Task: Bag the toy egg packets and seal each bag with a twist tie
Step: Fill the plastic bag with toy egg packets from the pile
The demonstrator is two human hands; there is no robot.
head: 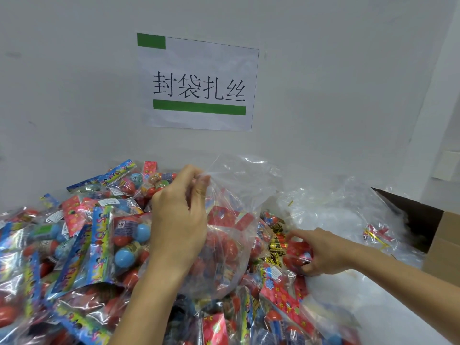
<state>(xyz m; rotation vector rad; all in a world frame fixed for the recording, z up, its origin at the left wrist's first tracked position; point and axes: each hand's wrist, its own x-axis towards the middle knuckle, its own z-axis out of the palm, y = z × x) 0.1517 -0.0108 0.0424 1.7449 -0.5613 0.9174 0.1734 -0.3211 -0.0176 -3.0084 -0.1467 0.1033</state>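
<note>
My left hand (178, 220) pinches the rim of a clear plastic bag (231, 192) and holds it up above the heap; several toy egg packets show through its lower part. To the right and lower, my right hand (321, 252) grips a red toy egg packet (297, 252) lying on the pile. A big heap of toy egg packets (82, 247) with red and blue eggs covers the left and front. Gold twist ties (276, 245) lie bunched just left of my right hand.
A stack of empty clear bags (331, 207) lies on the white table at the right. An open cardboard box (440, 237) stands at the right edge with a filled bag (375, 235) beside it. A paper sign (199, 83) hangs on the wall behind.
</note>
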